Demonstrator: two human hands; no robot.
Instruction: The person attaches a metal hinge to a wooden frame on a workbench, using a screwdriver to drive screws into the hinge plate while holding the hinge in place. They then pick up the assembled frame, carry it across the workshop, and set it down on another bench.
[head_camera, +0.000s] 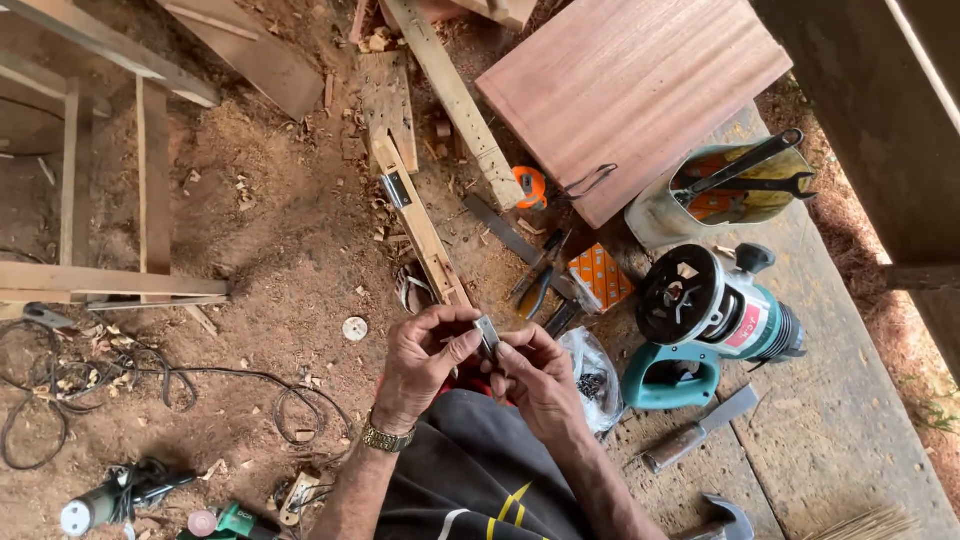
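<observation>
In the head view, the left hand (425, 355) and the right hand (535, 370) both pinch a small metal hinge (487, 335) between fingertips, held above the person's lap, near the teal router (715, 315) and the bag of screws (592, 378). The hinge looks light, stiff and smooth, so it is probably best held by its flat leaves, clear of the folding knuckle.
</observation>
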